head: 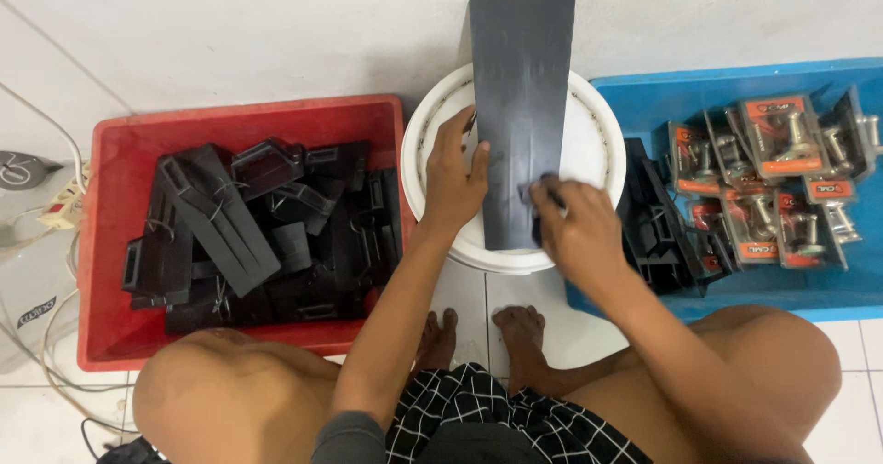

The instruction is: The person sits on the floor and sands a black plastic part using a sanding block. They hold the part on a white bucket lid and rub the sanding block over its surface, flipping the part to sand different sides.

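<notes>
A long flat black plastic panel (520,96) lies across the lid of a white bucket (589,142) in front of me. My left hand (452,174) grips the panel's left edge, thumb on top. My right hand (572,225) presses a small dark object, partly hidden by my fingers, against the panel's lower right side. The panel's far end sticks out beyond the bucket toward the wall.
A red crate (110,243) on the left holds several black plastic parts. A blue crate (828,285) on the right holds black parts and several orange-carded blister packs of metal hardware. A power strip and cables (55,211) lie at far left. My bare feet rest under the bucket.
</notes>
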